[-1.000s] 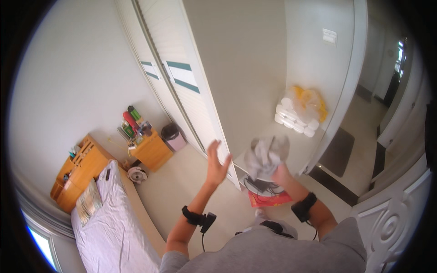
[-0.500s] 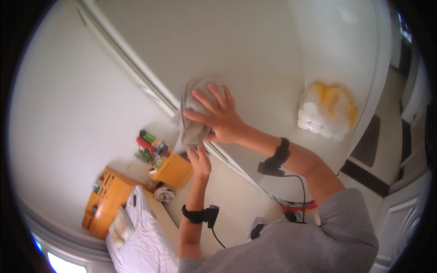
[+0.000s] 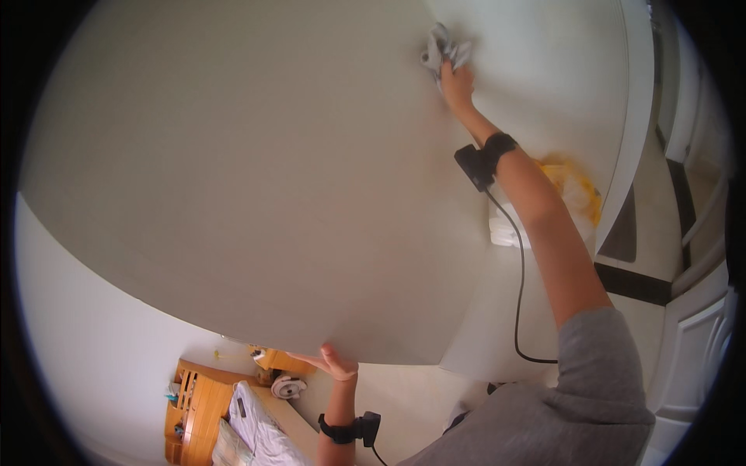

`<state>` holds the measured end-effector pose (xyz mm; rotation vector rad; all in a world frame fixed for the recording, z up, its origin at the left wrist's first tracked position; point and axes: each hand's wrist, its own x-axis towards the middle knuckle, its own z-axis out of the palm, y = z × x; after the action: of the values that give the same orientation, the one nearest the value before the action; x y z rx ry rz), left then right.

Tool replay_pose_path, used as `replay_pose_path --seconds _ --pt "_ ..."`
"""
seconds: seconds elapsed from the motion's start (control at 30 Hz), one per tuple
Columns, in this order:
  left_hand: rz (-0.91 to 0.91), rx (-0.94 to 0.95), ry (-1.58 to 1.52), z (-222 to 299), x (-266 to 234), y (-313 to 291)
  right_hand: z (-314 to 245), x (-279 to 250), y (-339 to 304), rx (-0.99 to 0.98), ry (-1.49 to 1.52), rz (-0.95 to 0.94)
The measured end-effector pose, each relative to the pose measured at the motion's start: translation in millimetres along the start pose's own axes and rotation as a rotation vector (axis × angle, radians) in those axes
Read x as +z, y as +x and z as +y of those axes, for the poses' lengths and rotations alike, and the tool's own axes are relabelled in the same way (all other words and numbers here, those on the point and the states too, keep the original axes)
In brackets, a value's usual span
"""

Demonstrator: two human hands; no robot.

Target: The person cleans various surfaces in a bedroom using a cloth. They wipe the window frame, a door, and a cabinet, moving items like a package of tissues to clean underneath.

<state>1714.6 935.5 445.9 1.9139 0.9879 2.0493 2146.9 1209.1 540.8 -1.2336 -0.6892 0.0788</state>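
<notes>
A crumpled grey-white cloth (image 3: 437,50) is bunched in my right hand (image 3: 458,84), whose fingers are closed round it. That hand reaches far up, and the cloth lies against a large, smooth grey-white panel (image 3: 256,179). My left hand (image 3: 336,363) is at the panel's lower edge. Its thumb sticks up over the panel's face, apart from the fingers, which stretch leftward along the edge and are partly hidden. Each wrist wears a black strap with a small box and a cable.
White rolls in a yellow-and-clear wrapper (image 3: 571,190) sit behind my right forearm. Lower left are a wooden headboard (image 3: 198,400), a bed with pale bedding (image 3: 256,427) and a round white object (image 3: 287,387). A white door (image 3: 699,349) stands at the right.
My right hand has moved up and right with the cloth, away from my left hand. The left hand has dropped lower in view. The panel fills more of the view, its edge lower.
</notes>
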Motion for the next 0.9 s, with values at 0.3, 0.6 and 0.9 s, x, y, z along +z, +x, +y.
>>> replay_pose_path --seconds 0.3,0.6,0.9 --pt "-0.011 -0.16 -0.048 -42.3 -23.5 -25.7 -86.1 -45.2 -244.3 -0.775 0.185 -0.306" --pt "0.134 -0.35 -0.08 -70.6 -61.2 -47.9 -63.3 -68.1 -274.8 -1.42 0.253 -0.611" --pt "0.151 -0.098 0.183 -2.3 -1.3 -10.8 81.5 -14.4 -60.9 0.214 0.111 -0.071"
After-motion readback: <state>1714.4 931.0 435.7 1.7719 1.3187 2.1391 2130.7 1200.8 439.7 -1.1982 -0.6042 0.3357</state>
